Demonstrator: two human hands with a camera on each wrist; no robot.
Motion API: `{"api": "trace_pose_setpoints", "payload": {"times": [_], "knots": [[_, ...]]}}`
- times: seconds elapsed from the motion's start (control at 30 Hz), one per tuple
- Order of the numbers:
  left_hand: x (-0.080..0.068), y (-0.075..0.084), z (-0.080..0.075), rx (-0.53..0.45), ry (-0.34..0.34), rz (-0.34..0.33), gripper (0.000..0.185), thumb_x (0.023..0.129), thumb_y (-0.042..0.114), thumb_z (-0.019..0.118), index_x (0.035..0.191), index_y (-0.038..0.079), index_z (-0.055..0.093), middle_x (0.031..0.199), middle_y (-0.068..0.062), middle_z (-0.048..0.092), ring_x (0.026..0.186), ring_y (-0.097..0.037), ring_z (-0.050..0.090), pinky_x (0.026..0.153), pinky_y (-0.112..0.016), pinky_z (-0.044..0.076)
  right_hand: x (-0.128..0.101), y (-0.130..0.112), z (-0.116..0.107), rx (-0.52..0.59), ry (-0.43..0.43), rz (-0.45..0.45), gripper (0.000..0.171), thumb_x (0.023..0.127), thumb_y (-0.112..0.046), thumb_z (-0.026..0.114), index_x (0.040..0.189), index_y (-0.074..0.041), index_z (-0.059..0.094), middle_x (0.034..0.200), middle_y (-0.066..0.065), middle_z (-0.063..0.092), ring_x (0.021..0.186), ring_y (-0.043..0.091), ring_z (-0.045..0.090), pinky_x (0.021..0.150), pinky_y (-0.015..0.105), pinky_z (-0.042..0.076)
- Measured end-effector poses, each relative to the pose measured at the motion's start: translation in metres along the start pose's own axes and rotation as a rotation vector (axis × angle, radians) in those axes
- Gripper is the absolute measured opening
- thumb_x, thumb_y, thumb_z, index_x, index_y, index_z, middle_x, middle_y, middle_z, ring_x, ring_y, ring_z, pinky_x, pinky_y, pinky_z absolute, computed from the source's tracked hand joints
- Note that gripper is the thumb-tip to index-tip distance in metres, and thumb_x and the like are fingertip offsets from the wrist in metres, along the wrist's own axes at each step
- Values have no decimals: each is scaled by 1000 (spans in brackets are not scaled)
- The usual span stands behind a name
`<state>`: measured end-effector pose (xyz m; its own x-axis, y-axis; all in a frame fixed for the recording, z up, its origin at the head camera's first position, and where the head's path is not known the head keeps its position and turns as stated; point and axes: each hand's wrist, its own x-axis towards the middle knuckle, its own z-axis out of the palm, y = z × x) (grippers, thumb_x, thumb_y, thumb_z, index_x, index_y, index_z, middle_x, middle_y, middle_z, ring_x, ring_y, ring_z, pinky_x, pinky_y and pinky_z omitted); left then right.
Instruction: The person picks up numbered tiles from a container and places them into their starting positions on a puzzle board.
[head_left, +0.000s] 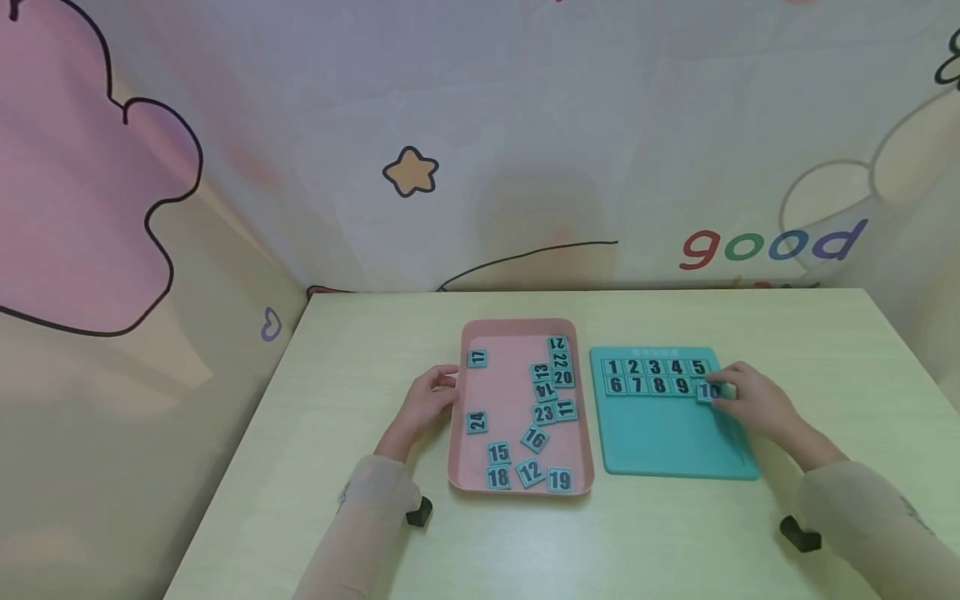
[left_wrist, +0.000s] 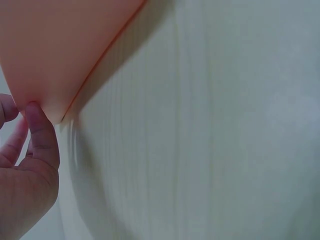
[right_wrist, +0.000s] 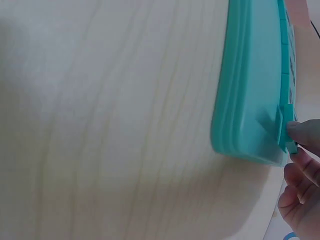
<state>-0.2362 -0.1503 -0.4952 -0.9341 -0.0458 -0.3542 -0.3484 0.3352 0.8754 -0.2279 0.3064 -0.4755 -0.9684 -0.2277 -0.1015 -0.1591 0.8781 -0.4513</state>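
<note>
A teal board [head_left: 660, 442] lies on the table with number tiles 1 to 9 set in two rows along its top. My right hand [head_left: 750, 400] pinches the tile marked 10 [head_left: 707, 391] at the right end of the second row; the right wrist view shows that tile [right_wrist: 286, 129] against the board's edge [right_wrist: 245, 100] under my fingertips. A pink tray [head_left: 510, 392] to the left holds several loose number tiles, such as 17 [head_left: 477, 358]. My left hand [head_left: 431, 398] rests on the tray's left rim, its fingers touching the tray's corner [left_wrist: 45, 65].
The pale wooden table [head_left: 360, 500] meets a cartoon-printed backdrop behind and at the left. The tray and board sit side by side, almost touching. Small black objects [head_left: 799, 533] sit by each sleeve.
</note>
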Motion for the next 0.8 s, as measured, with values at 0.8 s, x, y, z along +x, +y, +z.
{"api": "trace_pose_setpoints", "payload": {"times": [0.8], "knots": [[1,-1,-1,-10,0,-9,39,82,13,56,120,19,50,108,-6,54,92,-18,52,81,-28,48,10,2,9,-72,7,7,36,81,-9,56,114,4,54,106,25,44,89,34,46,74,48,44]]}}
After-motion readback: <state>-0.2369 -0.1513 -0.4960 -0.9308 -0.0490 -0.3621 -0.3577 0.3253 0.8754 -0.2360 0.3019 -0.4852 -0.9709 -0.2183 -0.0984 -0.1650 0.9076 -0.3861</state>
